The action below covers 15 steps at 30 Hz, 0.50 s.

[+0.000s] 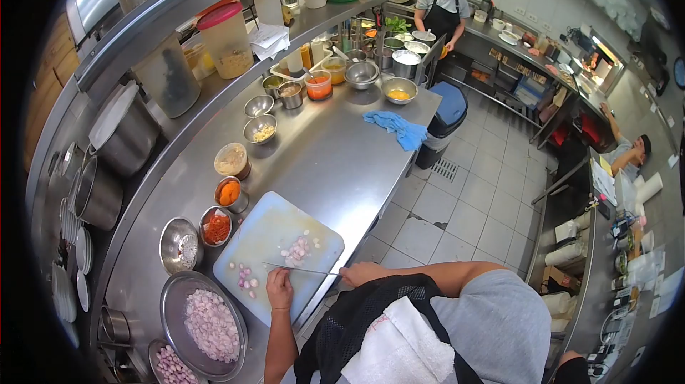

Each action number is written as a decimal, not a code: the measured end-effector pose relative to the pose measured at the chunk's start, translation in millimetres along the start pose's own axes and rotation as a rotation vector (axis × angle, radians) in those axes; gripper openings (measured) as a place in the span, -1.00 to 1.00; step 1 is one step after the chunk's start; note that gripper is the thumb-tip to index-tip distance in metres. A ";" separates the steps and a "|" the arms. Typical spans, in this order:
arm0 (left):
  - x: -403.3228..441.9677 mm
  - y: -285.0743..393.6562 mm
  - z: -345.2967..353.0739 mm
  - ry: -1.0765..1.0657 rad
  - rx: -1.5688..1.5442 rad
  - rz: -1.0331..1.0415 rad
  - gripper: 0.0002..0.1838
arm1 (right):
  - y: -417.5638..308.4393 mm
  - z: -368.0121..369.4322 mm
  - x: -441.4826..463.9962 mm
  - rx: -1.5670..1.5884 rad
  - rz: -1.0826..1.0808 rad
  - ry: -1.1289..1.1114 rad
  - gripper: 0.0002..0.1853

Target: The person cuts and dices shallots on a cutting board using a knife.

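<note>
My right hand (362,274) is closed round the handle of a knife (303,269), its blade lying across a white cutting board (267,223). Beside the blade's tip, my left hand (279,290) has its fingers bent together on the board; whatever they hold is hidden. Sliced shallots (296,250) lie beyond the blade, with a few peeled shallots (247,282) left of my left hand. A large metal bowl (170,320) at the board's left holds many pale, peeled or cut shallots (212,325). Below it, a smaller bowl contains pinkish-purple shallots (173,365).
Small bowls of orange shreds (216,227) and orange pieces (229,193) line the board's far left. A blue cloth (397,128) lies near the steel table's right edge, beside a bin (446,109). One co-worker (442,13) stands at the back, another (631,154) at right.
</note>
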<state>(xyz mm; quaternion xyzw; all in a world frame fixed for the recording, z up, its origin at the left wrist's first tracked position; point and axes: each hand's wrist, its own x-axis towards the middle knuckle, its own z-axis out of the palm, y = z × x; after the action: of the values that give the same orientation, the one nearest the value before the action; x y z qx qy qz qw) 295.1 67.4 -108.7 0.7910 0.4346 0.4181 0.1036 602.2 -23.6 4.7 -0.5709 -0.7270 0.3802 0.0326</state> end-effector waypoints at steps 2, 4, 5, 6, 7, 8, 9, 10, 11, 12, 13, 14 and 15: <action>0.0 -0.1 -1.9 -0.003 0.010 0.002 -0.79 | -7.9 -10.3 -13.2 0.004 0.029 -0.028 -0.64; 2.3 0.7 -0.4 -0.004 0.011 0.005 -0.79 | -7.1 -12.7 -17.9 0.015 0.029 -0.082 -0.65; 2.5 0.7 -0.8 0.004 0.009 0.009 -0.80 | -0.7 -1.7 -10.7 0.019 0.034 -0.081 -0.65; 1.6 1.2 -0.7 0.010 0.005 0.014 -0.80 | 7.6 15.4 1.9 0.045 0.035 -0.041 -0.65; -0.3 0.7 0.1 0.003 -0.001 0.014 -0.80 | 9.0 22.7 8.0 0.069 0.037 -0.001 -0.66; -1.2 -0.5 -0.1 -0.018 -0.001 -0.004 -0.80 | 11.7 28.9 12.4 0.073 0.043 0.000 -0.66; -0.5 -2.9 0.0 -0.038 0.001 -0.019 -0.81 | 8.5 27.5 16.0 0.048 0.035 0.001 -0.66; 1.0 -4.6 1.7 -0.042 0.000 -0.011 -0.81 | 6.8 24.7 18.4 0.023 0.026 0.004 -0.66; -0.1 -5.1 2.9 -0.020 0.022 0.000 -0.80 | 8.5 23.5 14.1 0.034 0.033 0.012 -0.66; -2.8 -5.9 3.3 -0.006 0.040 0.014 -0.80 | 3.5 14.0 0.9 0.060 0.025 0.012 -0.66; -4.9 -6.7 4.2 -0.027 0.028 0.030 -0.80 | 1.9 10.2 -9.7 0.088 0.022 0.015 -0.65; -6.6 -7.1 5.4 -0.034 0.026 0.001 -0.79 | 7.0 17.0 -10.5 0.108 0.045 0.031 -0.65; -7.4 -7.0 5.4 -0.047 0.021 -0.021 -0.79 | 12.6 26.2 -5.2 0.083 0.031 0.029 -0.67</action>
<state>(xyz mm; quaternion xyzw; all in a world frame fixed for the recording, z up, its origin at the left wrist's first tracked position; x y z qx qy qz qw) 292.8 66.9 -120.0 0.7970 0.4447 0.3936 0.1097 601.6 -40.8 -19.3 -0.5857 -0.7011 0.4022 0.0610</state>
